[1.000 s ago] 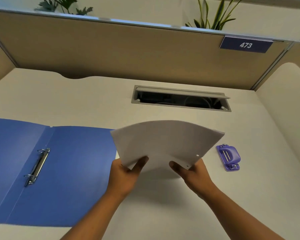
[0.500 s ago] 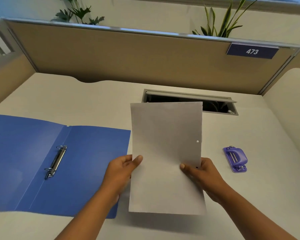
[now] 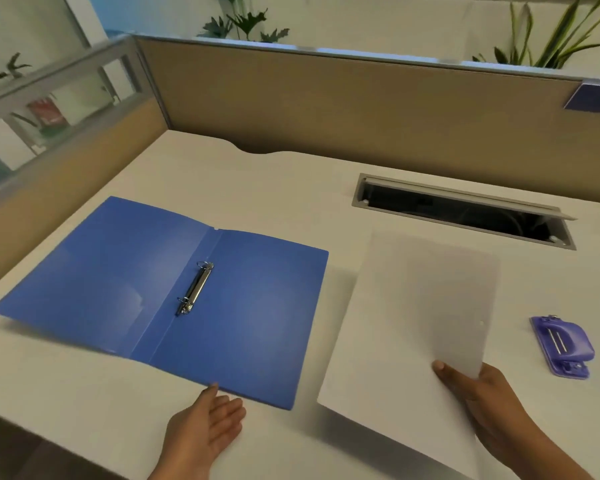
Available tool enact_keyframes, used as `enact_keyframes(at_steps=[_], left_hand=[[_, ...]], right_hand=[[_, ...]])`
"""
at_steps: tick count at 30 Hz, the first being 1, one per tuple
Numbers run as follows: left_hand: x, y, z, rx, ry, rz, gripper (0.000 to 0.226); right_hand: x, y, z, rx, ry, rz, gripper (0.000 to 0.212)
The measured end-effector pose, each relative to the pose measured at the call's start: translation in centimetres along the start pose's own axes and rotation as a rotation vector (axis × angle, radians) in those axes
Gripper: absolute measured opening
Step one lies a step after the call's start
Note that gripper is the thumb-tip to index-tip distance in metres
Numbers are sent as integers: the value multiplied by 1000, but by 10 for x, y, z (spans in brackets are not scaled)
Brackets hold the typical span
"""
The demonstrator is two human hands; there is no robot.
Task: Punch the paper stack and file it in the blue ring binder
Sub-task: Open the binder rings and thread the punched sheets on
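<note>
The blue ring binder lies open and flat on the desk, its metal ring mechanism running along the spine. My left hand is open, palm up, with the thumb tip touching the binder's near edge. My right hand grips the white paper stack by its right edge and holds it above the desk, right of the binder. A punched hole shows near the stack's right edge. The purple hole punch rests on the desk right of the stack.
An open cable slot with a grey lid is sunk into the white desk behind the paper. Tan partition walls close off the back and left sides. Plants stand behind the partition.
My left hand has let go of the paper stack and moved left and down to the binder's near edge. The stack stays in my right hand, and my view has turned left.
</note>
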State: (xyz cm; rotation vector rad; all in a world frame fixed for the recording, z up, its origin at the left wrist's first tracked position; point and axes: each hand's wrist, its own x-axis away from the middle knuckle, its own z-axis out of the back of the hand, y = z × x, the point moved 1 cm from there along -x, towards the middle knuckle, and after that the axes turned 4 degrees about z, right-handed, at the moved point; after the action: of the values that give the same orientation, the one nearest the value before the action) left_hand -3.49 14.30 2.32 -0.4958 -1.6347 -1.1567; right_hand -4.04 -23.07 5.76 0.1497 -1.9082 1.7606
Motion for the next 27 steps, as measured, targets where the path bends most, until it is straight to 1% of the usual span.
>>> enact_keyframes(at_steps=[3,7,10,11,13,15,19,23,27], left_hand=[[-4,10,-2,124,-37,-78,31],[-6,21,-4,294,-93,-99,23],[-7,22,-6,358,-129,-114,25],[-8,21,-8,367,-145,-112,26],[-8,18,-15,369,-172,-86,30],[-5,12,-26,348,-193,-49,33],[9,-7,-55,304,-249,4,27],[26,-32,-83,286,-319,84,19],[41,-66,-112,219,-360,115,21]], right_hand=[[3,7,-6,-5,15,-37,20],[2,10,-15,13,36,-42,22],[1,6,-18,8,32,-34,25],[1,4,-19,-1,33,-32,23],[3,0,-21,-25,25,-31,15],[4,-4,-20,-41,24,-27,12],[8,-11,-11,-76,41,-21,13],[12,-13,3,-95,73,-21,19],[17,-14,20,-79,101,-19,16]])
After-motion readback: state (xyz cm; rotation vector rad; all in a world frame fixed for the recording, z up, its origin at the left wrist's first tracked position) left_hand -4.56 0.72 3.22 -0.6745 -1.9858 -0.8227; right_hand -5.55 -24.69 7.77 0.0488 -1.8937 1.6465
